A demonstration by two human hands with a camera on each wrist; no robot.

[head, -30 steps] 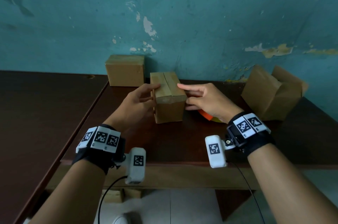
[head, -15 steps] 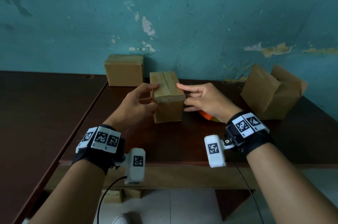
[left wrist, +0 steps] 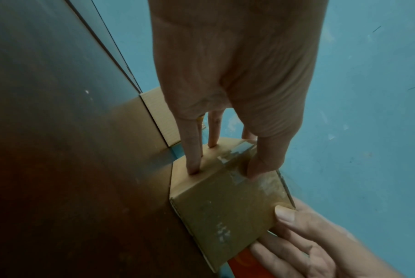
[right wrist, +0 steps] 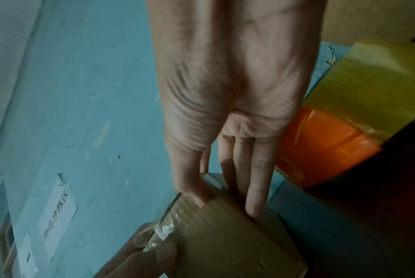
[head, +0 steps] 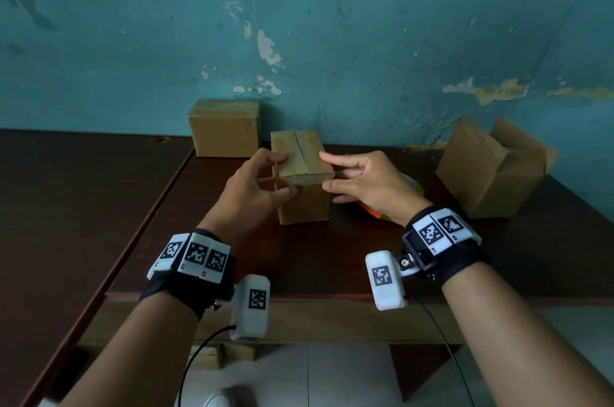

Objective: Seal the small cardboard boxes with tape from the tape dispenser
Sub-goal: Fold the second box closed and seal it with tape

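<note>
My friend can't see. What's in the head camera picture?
A left hand and right hand hold a small box on a dark table. A back box and a right box sit by the blue wall; a tape dispenser peeks out behind the right hand.

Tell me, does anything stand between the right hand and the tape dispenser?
Nothing visible does. The orange tape dispenser lies on the table just beside the right hand, which holds the middle cardboard box.

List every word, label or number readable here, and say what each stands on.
On the white paper sheet on the blue wall: handwritten characters, too blurred to read.
On the white wrist tags: black square codes, no words.
On the small brown cardboard box: no print visible.
</note>
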